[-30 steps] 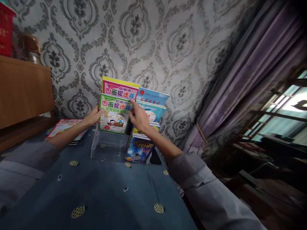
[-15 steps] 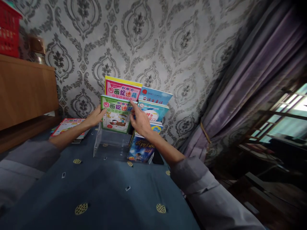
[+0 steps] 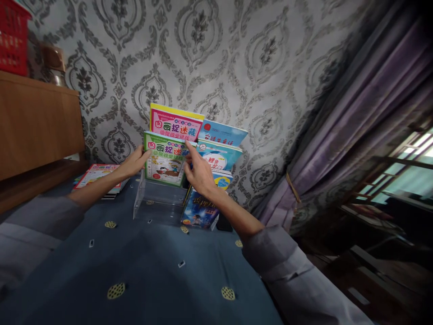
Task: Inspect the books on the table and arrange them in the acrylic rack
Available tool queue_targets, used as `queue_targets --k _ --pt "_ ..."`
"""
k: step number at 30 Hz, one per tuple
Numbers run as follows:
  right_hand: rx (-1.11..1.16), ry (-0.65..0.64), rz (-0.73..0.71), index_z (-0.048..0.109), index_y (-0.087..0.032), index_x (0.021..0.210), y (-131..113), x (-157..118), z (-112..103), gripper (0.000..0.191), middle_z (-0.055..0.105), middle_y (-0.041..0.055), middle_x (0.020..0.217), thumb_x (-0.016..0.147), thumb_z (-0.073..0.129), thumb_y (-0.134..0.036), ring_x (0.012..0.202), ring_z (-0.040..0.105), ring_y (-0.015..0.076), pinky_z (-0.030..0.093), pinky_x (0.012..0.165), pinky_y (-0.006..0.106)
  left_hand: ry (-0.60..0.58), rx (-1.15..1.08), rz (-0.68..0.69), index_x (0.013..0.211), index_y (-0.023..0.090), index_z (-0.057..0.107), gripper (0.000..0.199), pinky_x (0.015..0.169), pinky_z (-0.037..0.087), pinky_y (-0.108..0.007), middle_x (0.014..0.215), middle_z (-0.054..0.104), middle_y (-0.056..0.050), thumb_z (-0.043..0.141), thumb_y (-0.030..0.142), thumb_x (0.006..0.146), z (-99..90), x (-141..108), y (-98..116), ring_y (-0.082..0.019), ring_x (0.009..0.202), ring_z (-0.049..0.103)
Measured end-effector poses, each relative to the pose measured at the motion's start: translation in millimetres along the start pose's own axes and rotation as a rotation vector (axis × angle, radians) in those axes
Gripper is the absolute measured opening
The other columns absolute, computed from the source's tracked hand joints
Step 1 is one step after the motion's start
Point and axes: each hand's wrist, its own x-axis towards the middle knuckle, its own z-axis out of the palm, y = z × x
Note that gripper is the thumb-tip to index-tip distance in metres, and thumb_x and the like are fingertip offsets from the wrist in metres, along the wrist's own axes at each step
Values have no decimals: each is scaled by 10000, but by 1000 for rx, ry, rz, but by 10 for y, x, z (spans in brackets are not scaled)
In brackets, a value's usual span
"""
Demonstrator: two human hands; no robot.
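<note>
A green-bordered picture book point(image 3: 165, 169) stands upright in the left part of a clear tiered book stand point(image 3: 158, 205). My left hand point(image 3: 137, 159) is closed on the book's left edge. At its right edge is my right hand point(image 3: 200, 170), the index finger lying along the cover's top corner and the other fingers curled. Behind rises a pink picture book point(image 3: 177, 125) with a yellow edge showing above it. On the right side of the stand are blue books point(image 3: 225, 133), a teal book point(image 3: 226, 155) and a dark blue book point(image 3: 199, 210), partly covered by my right hand and forearm.
A pile of books point(image 3: 98, 175) lies on the dark blue patterned tablecloth point(image 3: 149, 271) at the left. Patterned wallpaper backs the table. A wooden cabinet point(image 3: 37, 126) with a red basket point(image 3: 13, 40) stands left; a purple curtain point(image 3: 324, 122) hangs right.
The camera view has shifted slightly. Both hands keep their places at the green book's edges, and the book looks unmoved in the stand.
</note>
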Motion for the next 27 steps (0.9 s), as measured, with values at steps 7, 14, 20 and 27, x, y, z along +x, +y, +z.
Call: queue_targets --k 7,14,20,27 --pt "113 -11 -24 177 -226 1649 -123 -130 2 748 645 129 1280 932 384 -172 984 653 262 590 834 434 9 263 93 1339 186 508 507 863 562 -423 1212 688 -119 328 512 995 -320 -54 -263 -291 1116 638" --pt "225 -63 -185 305 -194 1597 -265 -697 176 594 642 140 1167 1008 385 -189 1012 647 249 590 826 395 -254 853 -161 1251 111 616 583 1065 407 -626 1334 644 -250 552 538 860 -541 -423 -1231 -442 1331 519" --pt "341 -166 -76 356 -260 1563 -280 -1497 640 604 648 89 1085 983 446 -118 936 669 199 599 771 301 -363 1046 -227 1520 136 409 822 1126 203 -748 1614 363 -276 650 488 817 -610 -675 -1680 -468 1534 208" --pt "508 -155 189 449 -271 1525 -405 -2245 1192 579 697 75 1120 965 481 -123 1009 696 191 590 939 329 -454 1110 -166 1520 251 436 707 1135 231 -693 1588 458 -183 624 450 868 -806 -648 -1784 -406 1531 256"
